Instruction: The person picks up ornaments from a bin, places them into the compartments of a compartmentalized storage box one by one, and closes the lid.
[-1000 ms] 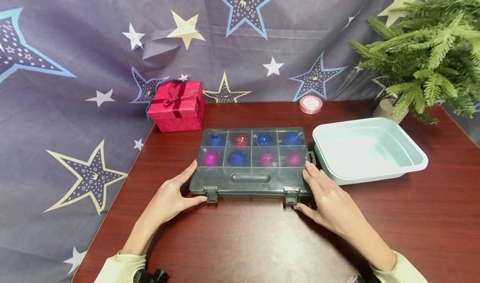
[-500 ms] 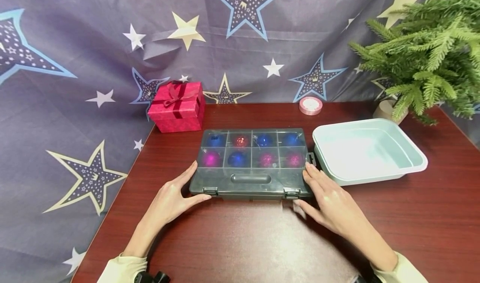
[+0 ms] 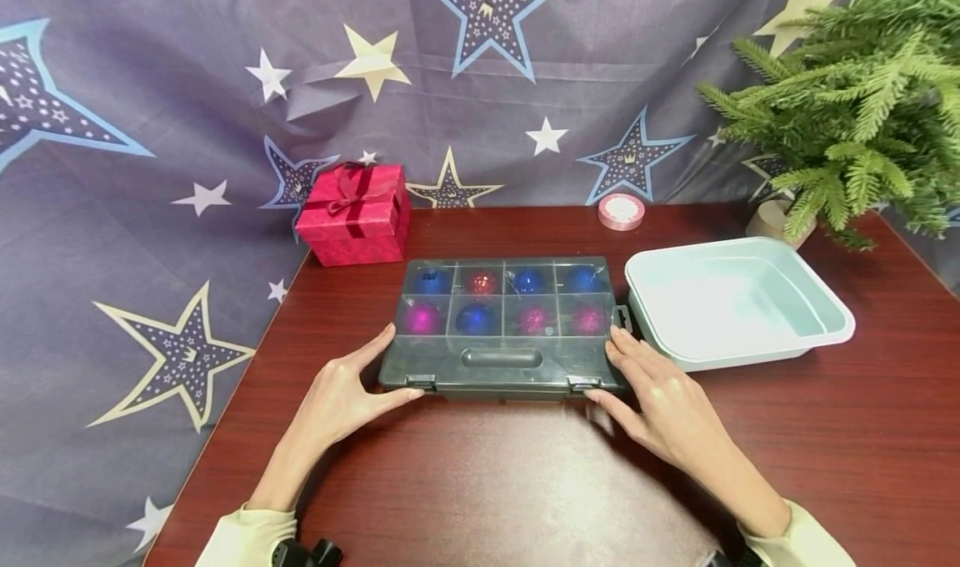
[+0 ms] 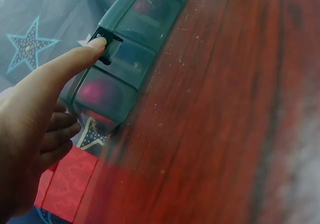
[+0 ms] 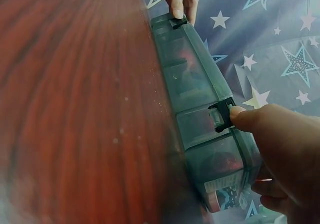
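A translucent grey-green plastic organizer case (image 3: 501, 358) lies on the table with its lid down. Through the lid, blue, pink and red baubles (image 3: 474, 317) show in separate compartments. My left hand (image 3: 339, 400) holds the case's left front corner, fingers along the side, thumb on the left latch (image 4: 107, 45). At the opposite corner my right hand (image 3: 671, 404) does likewise, its thumb against the right latch (image 5: 222, 115). Both latches lie up against the case's front face. The fingertips on the sides are partly hidden in the wrist views.
A pale mint plastic basin (image 3: 750, 354) stands close right of the case. Behind it is an artificial fir tree (image 3: 862, 117) on a wooden base. A red gift box (image 3: 352, 217) sits at back left, and a pink ribbon roll (image 3: 621, 212) near the star-patterned backdrop (image 3: 480, 117).
Both latches, earlier hanging outward from the front edge, have swung up against the case. My thumbs have moved up and inward onto them. The case has stayed in place.
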The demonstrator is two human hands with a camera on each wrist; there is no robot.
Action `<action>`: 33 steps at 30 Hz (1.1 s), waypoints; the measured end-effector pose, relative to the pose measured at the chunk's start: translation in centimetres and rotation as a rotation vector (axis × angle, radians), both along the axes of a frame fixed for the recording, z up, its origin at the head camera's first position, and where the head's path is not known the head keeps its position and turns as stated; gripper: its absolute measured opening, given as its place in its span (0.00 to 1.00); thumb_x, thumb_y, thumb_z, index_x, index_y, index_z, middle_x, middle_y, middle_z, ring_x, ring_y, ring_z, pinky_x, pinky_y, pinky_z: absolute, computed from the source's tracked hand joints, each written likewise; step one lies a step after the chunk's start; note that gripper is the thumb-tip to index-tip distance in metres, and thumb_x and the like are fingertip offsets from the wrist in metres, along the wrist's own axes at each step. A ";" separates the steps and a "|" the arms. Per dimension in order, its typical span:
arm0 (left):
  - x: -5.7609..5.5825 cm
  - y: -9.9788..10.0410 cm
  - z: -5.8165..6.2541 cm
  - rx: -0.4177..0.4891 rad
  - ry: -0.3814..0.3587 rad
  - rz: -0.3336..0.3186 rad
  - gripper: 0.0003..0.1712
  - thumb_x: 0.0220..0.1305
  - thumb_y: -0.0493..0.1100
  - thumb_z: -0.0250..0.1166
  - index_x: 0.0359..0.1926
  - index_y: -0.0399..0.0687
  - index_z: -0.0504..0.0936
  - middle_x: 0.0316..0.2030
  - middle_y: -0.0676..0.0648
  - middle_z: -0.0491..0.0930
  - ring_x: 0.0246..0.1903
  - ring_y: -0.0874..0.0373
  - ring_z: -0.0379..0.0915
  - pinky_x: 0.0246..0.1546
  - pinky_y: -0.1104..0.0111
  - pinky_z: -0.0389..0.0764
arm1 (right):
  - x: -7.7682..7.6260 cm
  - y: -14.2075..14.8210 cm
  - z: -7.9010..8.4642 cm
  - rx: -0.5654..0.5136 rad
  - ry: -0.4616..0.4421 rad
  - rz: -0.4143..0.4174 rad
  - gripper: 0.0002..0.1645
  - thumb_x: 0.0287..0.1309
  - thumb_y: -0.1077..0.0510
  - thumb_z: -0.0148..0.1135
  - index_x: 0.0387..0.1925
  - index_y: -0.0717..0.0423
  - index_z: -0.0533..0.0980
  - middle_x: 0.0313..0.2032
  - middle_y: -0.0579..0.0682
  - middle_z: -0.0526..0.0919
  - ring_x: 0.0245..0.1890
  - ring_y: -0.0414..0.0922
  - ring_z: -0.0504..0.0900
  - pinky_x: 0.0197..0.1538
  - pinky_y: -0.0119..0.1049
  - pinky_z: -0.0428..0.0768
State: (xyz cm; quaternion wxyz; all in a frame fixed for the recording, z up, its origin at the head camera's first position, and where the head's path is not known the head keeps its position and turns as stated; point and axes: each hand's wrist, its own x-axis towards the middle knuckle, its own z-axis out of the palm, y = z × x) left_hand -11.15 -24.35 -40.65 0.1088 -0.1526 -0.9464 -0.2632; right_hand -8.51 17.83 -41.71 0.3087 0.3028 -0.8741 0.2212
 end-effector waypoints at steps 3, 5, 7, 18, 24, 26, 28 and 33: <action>-0.1 0.0 0.1 -0.001 -0.013 0.009 0.57 0.44 0.70 0.82 0.73 0.54 0.75 0.62 0.41 0.80 0.51 0.43 0.83 0.50 0.47 0.82 | 0.0 0.0 -0.1 -0.017 0.015 0.002 0.46 0.76 0.31 0.48 0.54 0.74 0.81 0.59 0.68 0.81 0.56 0.64 0.83 0.54 0.61 0.80; -0.2 -0.1 0.1 -0.005 -0.020 0.010 0.57 0.45 0.71 0.81 0.73 0.55 0.74 0.62 0.40 0.81 0.51 0.42 0.83 0.50 0.47 0.82 | 0.0 -0.1 -0.1 -0.024 0.026 0.002 0.46 0.76 0.31 0.49 0.53 0.74 0.81 0.59 0.68 0.81 0.55 0.64 0.83 0.54 0.61 0.80; -0.1 -0.1 0.1 -0.012 -0.022 0.007 0.56 0.46 0.71 0.80 0.74 0.55 0.74 0.62 0.40 0.80 0.51 0.42 0.83 0.50 0.47 0.82 | -0.1 -0.1 -0.2 -0.027 0.036 0.001 0.45 0.75 0.32 0.50 0.52 0.74 0.81 0.58 0.68 0.81 0.54 0.64 0.83 0.53 0.61 0.81; -0.1 -0.1 0.3 -0.061 0.014 -0.022 0.55 0.49 0.70 0.79 0.73 0.50 0.75 0.65 0.44 0.78 0.56 0.43 0.81 0.53 0.46 0.80 | -0.3 -0.2 -0.2 -0.034 0.080 -0.011 0.44 0.76 0.32 0.50 0.49 0.73 0.83 0.55 0.67 0.83 0.50 0.64 0.85 0.49 0.60 0.83; -0.1 0.1 0.4 -0.064 0.026 -0.037 0.54 0.50 0.69 0.78 0.73 0.48 0.75 0.65 0.45 0.78 0.57 0.43 0.80 0.54 0.46 0.80 | -0.1 -0.2 -0.1 -0.027 0.074 -0.018 0.44 0.76 0.33 0.50 0.49 0.74 0.83 0.55 0.67 0.83 0.51 0.63 0.85 0.51 0.59 0.82; -0.1 0.1 0.4 -0.067 0.035 -0.040 0.53 0.51 0.68 0.78 0.72 0.47 0.75 0.65 0.44 0.78 0.57 0.43 0.80 0.55 0.46 0.80 | -0.2 -0.2 -0.1 -0.027 0.066 -0.019 0.44 0.76 0.33 0.50 0.49 0.74 0.83 0.55 0.67 0.84 0.52 0.63 0.85 0.52 0.59 0.82; 0.0 0.1 0.4 -0.066 0.040 -0.038 0.52 0.51 0.68 0.78 0.72 0.47 0.76 0.64 0.44 0.79 0.56 0.43 0.81 0.54 0.46 0.80 | -0.2 -0.2 -0.2 -0.029 0.059 -0.020 0.44 0.76 0.32 0.50 0.50 0.73 0.83 0.55 0.67 0.83 0.52 0.62 0.85 0.52 0.59 0.82; 0.1 0.1 0.4 -0.047 0.022 -0.016 0.52 0.50 0.68 0.79 0.72 0.49 0.76 0.63 0.42 0.80 0.52 0.42 0.83 0.52 0.46 0.81 | -0.3 -0.2 -0.4 -0.044 0.089 -0.008 0.43 0.75 0.33 0.52 0.49 0.73 0.83 0.55 0.67 0.84 0.51 0.63 0.85 0.50 0.60 0.83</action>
